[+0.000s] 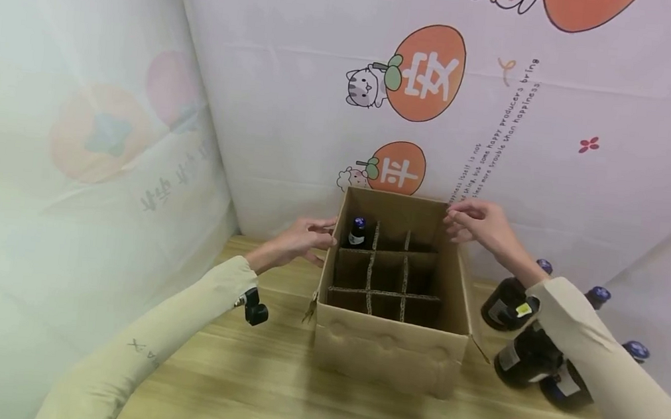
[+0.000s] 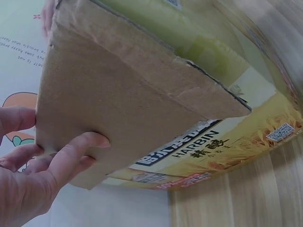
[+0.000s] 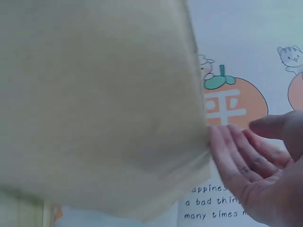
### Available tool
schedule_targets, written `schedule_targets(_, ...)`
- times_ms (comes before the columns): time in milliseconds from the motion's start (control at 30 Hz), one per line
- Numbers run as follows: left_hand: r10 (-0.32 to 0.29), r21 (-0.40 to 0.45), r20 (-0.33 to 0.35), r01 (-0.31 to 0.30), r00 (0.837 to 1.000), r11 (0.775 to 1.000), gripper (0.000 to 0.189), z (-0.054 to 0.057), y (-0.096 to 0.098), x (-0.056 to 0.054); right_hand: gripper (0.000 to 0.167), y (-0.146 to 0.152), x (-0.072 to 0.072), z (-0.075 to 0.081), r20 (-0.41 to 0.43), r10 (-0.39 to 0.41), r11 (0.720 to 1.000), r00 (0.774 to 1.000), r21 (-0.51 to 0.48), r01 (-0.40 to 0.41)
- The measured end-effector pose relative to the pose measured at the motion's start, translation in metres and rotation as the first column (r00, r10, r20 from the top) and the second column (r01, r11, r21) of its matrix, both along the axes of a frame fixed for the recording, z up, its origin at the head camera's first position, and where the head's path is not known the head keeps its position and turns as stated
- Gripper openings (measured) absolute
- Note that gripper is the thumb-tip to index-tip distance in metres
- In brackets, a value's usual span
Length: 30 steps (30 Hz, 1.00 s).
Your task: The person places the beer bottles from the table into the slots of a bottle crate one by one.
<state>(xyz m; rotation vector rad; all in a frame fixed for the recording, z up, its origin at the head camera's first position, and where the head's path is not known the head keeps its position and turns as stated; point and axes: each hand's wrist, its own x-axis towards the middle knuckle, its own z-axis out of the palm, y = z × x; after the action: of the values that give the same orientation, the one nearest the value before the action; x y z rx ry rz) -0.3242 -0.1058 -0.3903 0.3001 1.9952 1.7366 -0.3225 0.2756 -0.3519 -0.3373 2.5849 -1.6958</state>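
A tall cardboard box (image 1: pixel 386 350) stands on the table, with cardboard dividers (image 1: pixel 386 294) forming compartments inside. One dark bottle with a blue cap (image 1: pixel 358 230) is upright in the back left compartment. My left hand (image 1: pixel 303 238) is at the box's left side. In the left wrist view, a straight finger (image 2: pixel 78 151) of it presses on a brown flap (image 2: pixel 123 90) folded down outside the box. My right hand (image 1: pixel 478 227) is at the back right corner, thumb apart from the fingers. The right wrist view has its fingertips (image 3: pixel 218 135) right at the edge of another flap (image 3: pixel 104 94).
Several dark bottles (image 1: pixel 529 356) with blue caps stand right of the box, partly hidden behind my right forearm. A white printed cloth (image 1: pixel 295 119) hangs close behind the box, another (image 1: pixel 71 213) at the left. Wood-grain table (image 1: pixel 248 388) shows in front.
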Motion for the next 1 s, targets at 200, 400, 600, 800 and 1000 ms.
schedule_targets(200,0.015,-0.001,0.006,-0.015,1.000,1.000,0.069,0.002,-0.002,0.001,0.034,0.010,0.009,-0.016,-0.156,-0.045,0.999,0.987,-0.002,0.046)
schedule_targets(400,0.009,-0.007,0.005,-0.009,1.000,1.000,0.069,-0.001,0.000,0.000,0.036,0.032,0.008,-0.033,-0.175,-0.108,0.991,0.979,0.058,0.120)
schedule_targets(600,0.009,-0.010,-0.001,-0.009,1.000,1.000,0.069,-0.003,0.000,0.000,0.041,0.054,0.009,-0.045,-0.126,-0.201,0.968,0.971,0.129,0.217)
schedule_targets(800,0.018,-0.009,-0.004,-0.018,1.000,1.000,0.069,-0.002,-0.001,0.001,0.035,0.072,0.011,-0.049,-0.184,-0.296,0.920,0.937,0.211,0.332)
schedule_targets(1000,0.020,-0.013,-0.008,-0.021,1.000,1.000,0.069,-0.002,0.000,0.001,0.043,0.087,0.016,-0.047,-0.163,-0.405,0.837,0.900,0.330,0.436)
